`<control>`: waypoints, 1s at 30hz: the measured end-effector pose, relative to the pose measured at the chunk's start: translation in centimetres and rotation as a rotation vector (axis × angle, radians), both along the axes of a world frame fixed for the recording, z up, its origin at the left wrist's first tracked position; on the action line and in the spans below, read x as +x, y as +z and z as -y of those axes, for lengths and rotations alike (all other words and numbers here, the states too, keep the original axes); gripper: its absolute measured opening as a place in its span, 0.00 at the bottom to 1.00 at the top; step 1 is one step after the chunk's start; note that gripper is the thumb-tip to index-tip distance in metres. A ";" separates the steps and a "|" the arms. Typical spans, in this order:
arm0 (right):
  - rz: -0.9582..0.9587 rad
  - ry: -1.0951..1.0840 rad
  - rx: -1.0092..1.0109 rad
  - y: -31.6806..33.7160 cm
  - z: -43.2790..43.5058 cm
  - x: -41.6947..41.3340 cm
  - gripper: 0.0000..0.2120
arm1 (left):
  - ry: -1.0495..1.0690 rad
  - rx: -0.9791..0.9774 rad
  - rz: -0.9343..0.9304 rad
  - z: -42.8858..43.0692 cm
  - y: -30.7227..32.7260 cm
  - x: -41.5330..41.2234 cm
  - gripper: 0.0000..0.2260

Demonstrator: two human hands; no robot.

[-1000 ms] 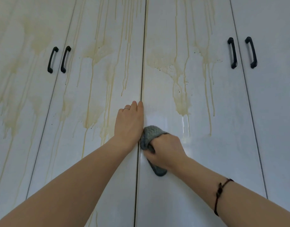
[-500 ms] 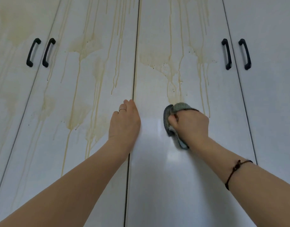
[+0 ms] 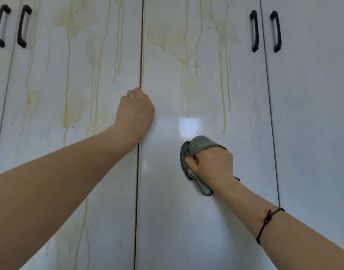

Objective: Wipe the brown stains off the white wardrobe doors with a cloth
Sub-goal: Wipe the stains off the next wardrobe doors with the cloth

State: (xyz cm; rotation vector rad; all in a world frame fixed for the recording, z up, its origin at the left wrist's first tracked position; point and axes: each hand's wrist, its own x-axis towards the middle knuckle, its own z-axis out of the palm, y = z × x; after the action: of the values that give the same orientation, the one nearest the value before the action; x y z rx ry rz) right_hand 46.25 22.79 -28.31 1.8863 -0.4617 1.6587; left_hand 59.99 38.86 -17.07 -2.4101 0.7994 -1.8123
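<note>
1. White glossy wardrobe doors (image 3: pixel 167 221) are filling the whole view, seen from the wearer's head, with a dark vertical seam (image 3: pixel 138 172) running between the two middle panels.
2. Brown stains (image 3: pixel 186 49) are running down the upper half of the right middle panel as blotches and thin drips. More stains on the left panel (image 3: pixel 70 98) are reaching much lower. All the streaks are lying vertically.
3. The left hand (image 3: pixel 136 112) is resting against the doors at the seam and holding nothing. Its fingers are hidden behind its back, so I cannot tell whether they are flat or curled.
4. The right hand (image 3: pixel 212 166) is gripping a bunched grey cloth (image 3: pixel 200 145) and pressing it to the right middle panel, lower than the left hand and well apart from it.
5. The nearest stains on that panel are lying above the cloth. One thin drip (image 3: pixel 224 114) is ending just up and to its right, so the right hand is the nearer one, and the next stroke probably needs to travel upward along the streaks.
6. Two pairs of black handles, the left pair (image 3: pixel 23 26) and the right pair (image 3: pixel 254 32), are hanging near the top corners.
7. A dark cord bracelet (image 3: pixel 266 221) is circling the right wrist.
8. A thin ring (image 3: pixel 131 93) is showing on the left hand.
</note>
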 end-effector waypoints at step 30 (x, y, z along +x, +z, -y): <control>0.227 -0.104 0.253 2.7 7.6 -11.0 0.21 | 0.209 -0.086 -0.039 3.3 -0.9 -0.9 0.29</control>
State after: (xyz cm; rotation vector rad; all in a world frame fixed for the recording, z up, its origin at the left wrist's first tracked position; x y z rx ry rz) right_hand 35.22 15.19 -25.59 1.8170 -0.8844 1.8216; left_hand 59.13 35.58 -18.01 -2.4796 0.4593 -1.7591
